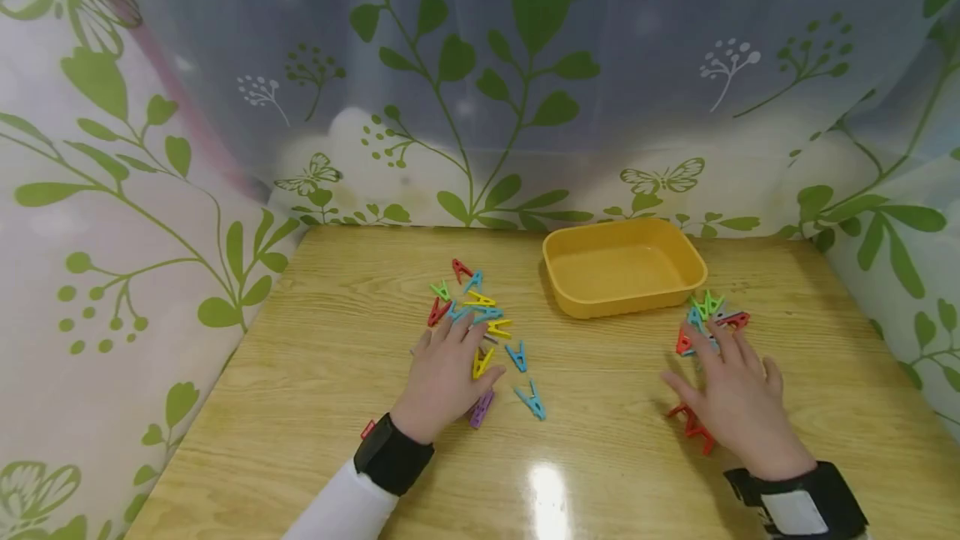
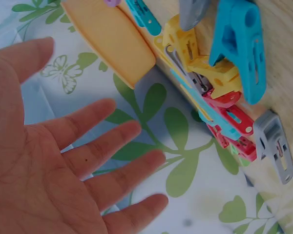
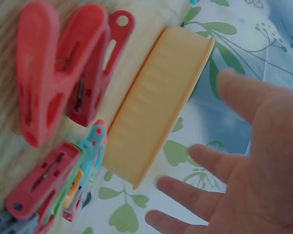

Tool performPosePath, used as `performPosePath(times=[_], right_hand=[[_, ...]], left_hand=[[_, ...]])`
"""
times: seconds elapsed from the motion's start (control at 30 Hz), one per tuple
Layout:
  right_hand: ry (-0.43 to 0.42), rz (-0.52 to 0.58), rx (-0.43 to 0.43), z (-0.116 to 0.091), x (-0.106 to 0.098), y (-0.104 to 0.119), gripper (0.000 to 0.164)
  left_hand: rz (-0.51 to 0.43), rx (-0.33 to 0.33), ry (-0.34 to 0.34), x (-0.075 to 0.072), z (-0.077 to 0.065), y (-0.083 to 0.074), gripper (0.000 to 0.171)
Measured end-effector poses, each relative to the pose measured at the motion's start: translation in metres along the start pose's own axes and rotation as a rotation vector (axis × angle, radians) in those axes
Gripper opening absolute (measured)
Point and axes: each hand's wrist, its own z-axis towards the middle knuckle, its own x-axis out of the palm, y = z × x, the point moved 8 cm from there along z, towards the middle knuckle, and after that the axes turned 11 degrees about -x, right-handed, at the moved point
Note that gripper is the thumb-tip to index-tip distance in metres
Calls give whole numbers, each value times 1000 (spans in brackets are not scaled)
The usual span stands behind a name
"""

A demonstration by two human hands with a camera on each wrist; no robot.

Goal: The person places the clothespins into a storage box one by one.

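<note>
My left hand [image 1: 447, 369], fingers spread, hovers over a loose scatter of plastic clothespins in blue, yellow, red, green and purple. A purple clothespin [image 1: 482, 408] lies by its wrist, and a blue clothespin [image 1: 532, 400] sits off to its right. The left wrist view shows the palm with nothing in it, beside a grey clothespin [image 2: 274, 145]. Over a second pile is my right hand [image 1: 742, 407], its fingers also apart and holding nothing. Red clothespins [image 1: 696, 430] lie near its thumb, and a green clothespin [image 1: 707, 304] is beyond its fingertips.
A yellow plastic basin [image 1: 624, 269] stands at the back of the wooden table [image 1: 315, 373], between the two piles and farther away. A leaf-patterned curtain [image 1: 465, 107] closes off the back and both sides.
</note>
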Motion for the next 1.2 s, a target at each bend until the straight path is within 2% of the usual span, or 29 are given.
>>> performPosePath(times=[0.17, 0.47, 0.73, 0.97, 1.2], right_hand=[[-3, -50, -31, -2, -8, 5, 58], [-11, -64, -106, 1, -17, 15, 42], [-55, -18, -156, 14, -14, 26, 39], [-44, 64, -163, 39, -3, 20, 44], [-85, 65, -170, 63, -3, 14, 44]], left_hand=[[2, 27, -43, -9, -1, -3, 42], [-8, 88, -139, -33, -1, -10, 27], [-15, 69, -112, -38, -1, -9, 29], [-28, 56, -109, -38, -1, -6, 30], [-26, 57, -96, -35, 2, -6, 30]])
